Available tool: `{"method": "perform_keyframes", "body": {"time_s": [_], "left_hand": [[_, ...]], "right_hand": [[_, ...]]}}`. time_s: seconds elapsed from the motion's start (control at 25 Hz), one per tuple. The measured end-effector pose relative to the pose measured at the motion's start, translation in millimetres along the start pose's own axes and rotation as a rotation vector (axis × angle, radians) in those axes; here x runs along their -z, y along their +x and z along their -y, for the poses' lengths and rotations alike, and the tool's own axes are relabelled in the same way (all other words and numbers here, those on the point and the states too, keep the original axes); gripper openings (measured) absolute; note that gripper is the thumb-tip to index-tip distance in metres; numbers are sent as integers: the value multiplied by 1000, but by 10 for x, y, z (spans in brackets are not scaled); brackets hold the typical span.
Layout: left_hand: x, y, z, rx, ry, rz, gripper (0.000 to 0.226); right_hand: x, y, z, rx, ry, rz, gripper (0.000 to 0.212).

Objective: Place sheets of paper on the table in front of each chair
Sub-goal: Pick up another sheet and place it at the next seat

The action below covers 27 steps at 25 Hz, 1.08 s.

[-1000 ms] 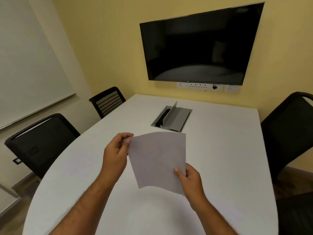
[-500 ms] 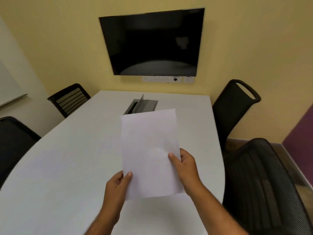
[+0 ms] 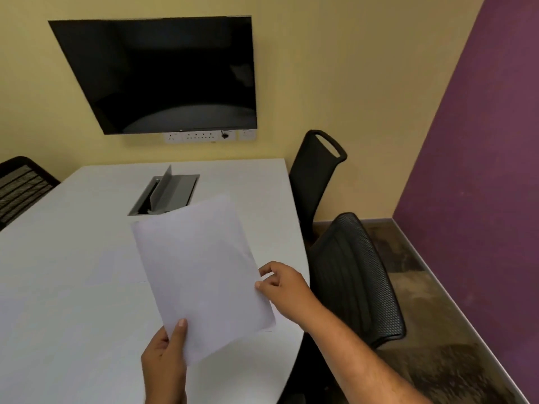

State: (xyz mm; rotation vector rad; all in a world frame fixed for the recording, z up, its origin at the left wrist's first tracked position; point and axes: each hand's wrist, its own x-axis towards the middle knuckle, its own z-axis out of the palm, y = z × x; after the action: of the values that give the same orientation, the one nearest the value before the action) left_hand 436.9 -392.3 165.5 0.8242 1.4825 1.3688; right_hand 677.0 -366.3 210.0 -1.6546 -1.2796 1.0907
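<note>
I hold white sheets of paper (image 3: 201, 275) above the white table (image 3: 73, 287), tilted toward the right side. My left hand (image 3: 166, 360) pinches the bottom left corner, thumb on top. My right hand (image 3: 280, 287) touches the paper's right edge with thumb and fingertips. Whether it is one sheet or a thin stack I cannot tell. Two black mesh chairs stand at the table's right side: the near chair (image 3: 355, 275) just beyond my right hand and the far chair (image 3: 315, 176) by the wall. Another black chair (image 3: 20, 182) shows at the left edge.
An open grey cable box (image 3: 166, 193) with a raised lid sits in the table's far middle. A dark wall screen (image 3: 163, 74) hangs above a row of sockets (image 3: 210, 136). A purple wall (image 3: 481, 185) runs along the right, with dark floor beside the chairs.
The view has swung right, bringing the two right-side chairs in. The paper has tilted toward the right. My left hand slid to the bottom corner and my right hand moved up the right edge.
</note>
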Motion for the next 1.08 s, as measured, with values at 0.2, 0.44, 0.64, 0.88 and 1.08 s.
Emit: {"method": "perform_keyframes", "body": {"time_s": [0.2, 0.44, 0.64, 0.88, 1.08], "left_hand": [[-827, -395, -38, -51, -76, 26, 12], [-2155, -900, -17, -122, -66, -35, 14], [-3101, -1274, 11, -133, -36, -44, 15], [-3898, -1315, 86, -50, 14, 49, 13], [-4420, -1047, 243, -8, 17, 60, 15]], "right_hand": [[910, 158, -172, 60, 17, -33, 10], [2093, 339, -490, 179, -73, -14, 21], [2995, 480, -854, 229, -61, -24, 6], [3712, 880, -1273, 197, -34, -61, 10], [4013, 1460, -1480, 170, -58, -24, 17]]}}
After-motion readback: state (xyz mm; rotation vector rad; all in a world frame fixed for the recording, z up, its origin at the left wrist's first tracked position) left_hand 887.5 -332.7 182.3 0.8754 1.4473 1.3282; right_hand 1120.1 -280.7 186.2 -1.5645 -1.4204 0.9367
